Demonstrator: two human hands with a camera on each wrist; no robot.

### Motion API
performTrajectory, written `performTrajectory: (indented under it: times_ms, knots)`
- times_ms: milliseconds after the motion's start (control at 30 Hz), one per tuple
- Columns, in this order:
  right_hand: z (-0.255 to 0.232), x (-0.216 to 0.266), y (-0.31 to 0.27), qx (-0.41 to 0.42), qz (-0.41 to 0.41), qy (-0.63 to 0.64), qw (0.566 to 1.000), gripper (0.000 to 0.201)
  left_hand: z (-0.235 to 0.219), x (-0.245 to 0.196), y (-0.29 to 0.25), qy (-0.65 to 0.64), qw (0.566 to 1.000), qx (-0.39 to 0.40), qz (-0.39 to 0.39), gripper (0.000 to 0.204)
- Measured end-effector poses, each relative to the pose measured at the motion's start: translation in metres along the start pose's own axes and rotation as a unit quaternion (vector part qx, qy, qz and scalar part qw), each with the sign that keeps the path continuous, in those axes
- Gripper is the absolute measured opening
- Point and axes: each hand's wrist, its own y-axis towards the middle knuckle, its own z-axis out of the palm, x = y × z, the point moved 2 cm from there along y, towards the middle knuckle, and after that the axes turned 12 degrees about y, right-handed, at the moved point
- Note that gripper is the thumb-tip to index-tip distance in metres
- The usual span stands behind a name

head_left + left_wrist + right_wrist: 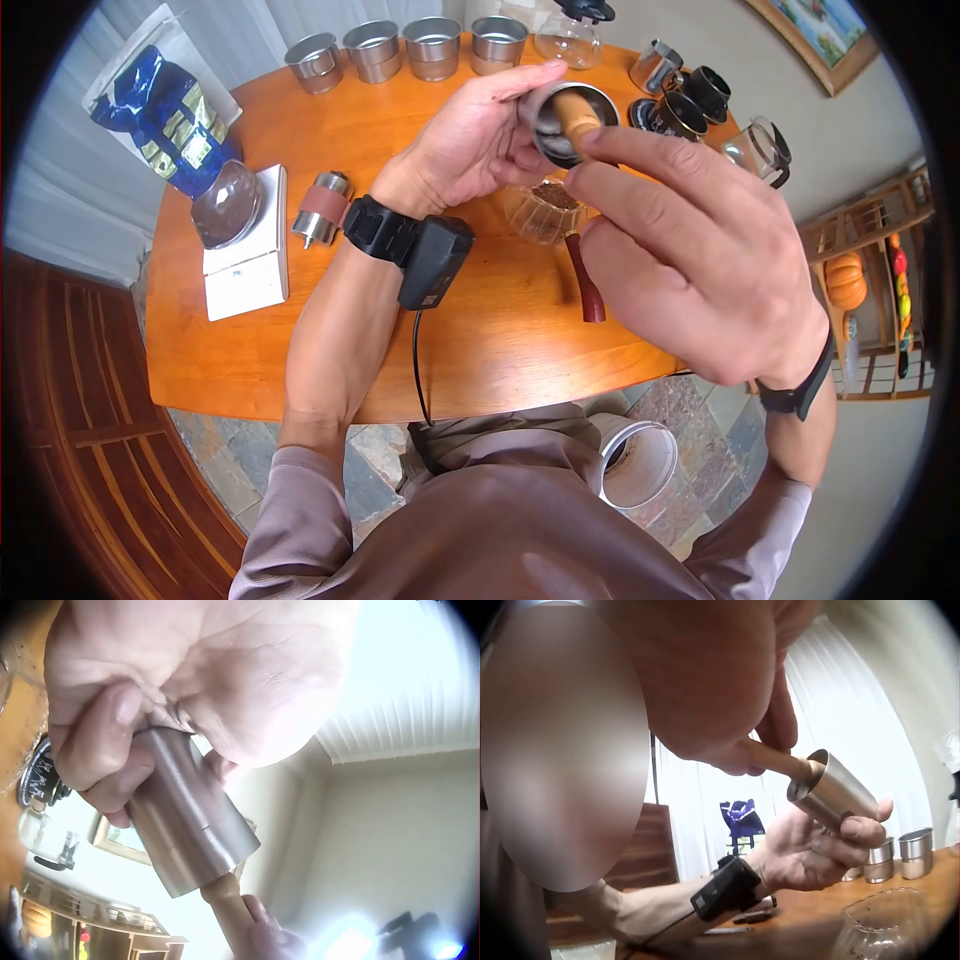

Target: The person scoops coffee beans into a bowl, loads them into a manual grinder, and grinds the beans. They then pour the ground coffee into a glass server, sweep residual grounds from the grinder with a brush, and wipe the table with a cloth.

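My left hand (480,135) grips a brushed steel cylindrical cup (191,814) around its closed end, fingers curled about the wall. The cup's open mouth tilts toward my right hand (700,240). Thumb and fingers of that hand pinch a wooden-handled tool (776,759), whose far end reaches inside the cup and is hidden there. Below both hands, a ribbed glass vessel (540,222) holds dark brown coffee grounds. Beside it lies a dark red handle (587,285), partly covered by the right hand in the head view.
A hand coffee grinder body (323,208) lies left of my forearm. Further left are a white scale (245,285), a clear round glass piece (228,205) and a blue coffee bag (170,120). Several steel cups (432,48) line the back. A white bin (655,465) stands on the floor.
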Motion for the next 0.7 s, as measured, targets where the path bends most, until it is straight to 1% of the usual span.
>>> performTrajectory:
  times_ms: [33, 67, 133, 167, 200, 233, 267, 300, 333, 367, 400, 467, 500, 533, 600, 633, 700]
  knots:
    - [-0.002, 0.003, 0.002, 0.032, 0.015, -0.008, 0.999, 0.029, 0.003, 0.0, 0.0, 0.043, 0.998, -0.034, -0.005, 0.039]
    - [-0.003, 0.007, 0.004, 0.033, 0.013, -0.005, 0.999, 0.029, 0.003, 0.0, 0.0, 0.041, 0.998, -0.038, -0.004, 0.039]
    - [-0.004, 0.01, 0.008, 0.096, 0.087, -0.02, 0.991, 0.028, 0.005, 0.001, 0.001, 0.051, 0.999, -0.015, 0.007, 0.037]
    - [-0.003, 0.01, 0.01, 0.097, 0.086, -0.02, 0.991, 0.028, 0.005, 0.001, 0.001, 0.054, 0.998, -0.009, 0.004, 0.034]
    - [-0.003, 0.008, 0.013, 0.087, 0.121, -0.005, 0.989, 0.025, 0.007, 0.002, 0.001, 0.054, 0.998, -0.01, 0.006, 0.034]
    - [-0.003, 0.006, 0.015, 0.077, 0.155, 0.011, 0.985, 0.024, 0.008, 0.002, 0.0, 0.078, 0.996, -0.032, 0.009, 0.034]
    - [-0.006, 0.004, 0.016, 0.077, 0.153, 0.01, 0.985, 0.024, 0.008, 0.001, -0.002, 0.102, 0.993, -0.054, 0.013, 0.033]
    - [-0.013, 0.0, 0.016, 0.041, 0.181, 0.047, 0.982, 0.022, 0.002, 0.001, -0.002, 0.103, 0.993, -0.054, 0.015, 0.033]
    - [-0.019, -0.004, 0.013, 0.004, 0.208, 0.083, 0.975, 0.021, -0.009, 0.003, -0.001, 0.077, 0.997, -0.005, 0.021, 0.038]
    - [-0.024, -0.006, 0.009, -0.056, 0.165, 0.104, 0.979, 0.021, -0.01, -0.001, -0.002, 0.05, 0.997, 0.044, 0.028, 0.045]
    - [-0.026, -0.003, 0.006, -0.097, 0.176, 0.098, 0.975, 0.019, -0.009, -0.003, -0.002, 0.052, 0.997, 0.043, 0.034, 0.045]
    - [-0.027, 0.008, 0.006, -0.048, 0.103, 0.03, 0.993, 0.019, -0.004, -0.006, -0.002, 0.074, 0.997, 0.007, 0.024, 0.05]
    - [-0.022, 0.01, 0.005, -0.033, 0.072, 0.0, 0.997, 0.02, -0.011, -0.005, -0.001, 0.073, 0.995, 0.049, 0.038, 0.053]
    - [-0.016, 0.012, 0.003, -0.031, 0.035, -0.038, 0.998, 0.022, -0.011, -0.004, 0.0, 0.072, 0.995, 0.048, 0.04, 0.053]
    - [-0.01, 0.016, 0.009, 0.031, 0.03, -0.054, 0.998, 0.023, -0.004, -0.004, 0.0, 0.066, 0.997, 0.024, 0.042, 0.053]
    - [-0.006, 0.015, 0.006, 0.03, 0.034, -0.054, 0.998, 0.023, -0.003, -0.004, 0.0, 0.066, 0.997, 0.026, 0.038, 0.053]
    - [0.004, 0.008, 0.0, 0.013, 0.062, -0.05, 0.997, 0.022, -0.003, -0.005, 0.0, 0.133, 0.988, 0.032, 0.069, 0.052]
